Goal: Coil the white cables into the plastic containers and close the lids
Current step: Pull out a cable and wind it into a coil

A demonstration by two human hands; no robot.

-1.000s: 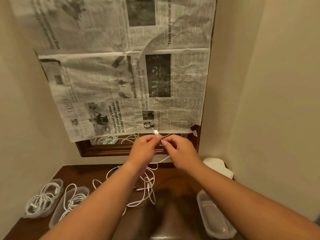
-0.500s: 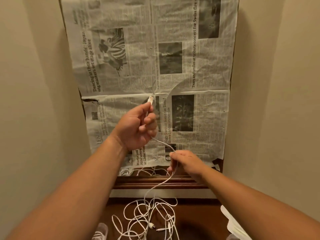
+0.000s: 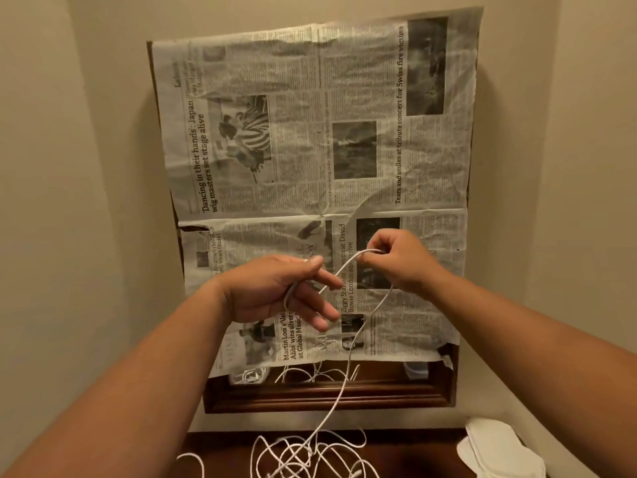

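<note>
Two hands up. The left hand (image 3: 275, 291) has one white cable (image 3: 348, 262) looped round its fingers, thumb pinning the end. The right hand (image 3: 400, 260) pinches the same cable, which drops into a tangle (image 3: 310, 457) on the table (image 3: 413, 457). Lids (image 3: 496, 446) far right, can't count them.

Two bare forearms, bare wrists, left hand (image 3: 272, 288) and right hand (image 3: 403, 260) uncovered, nails short and plain as far as the soft focus allows, upper arms out of frame
</note>
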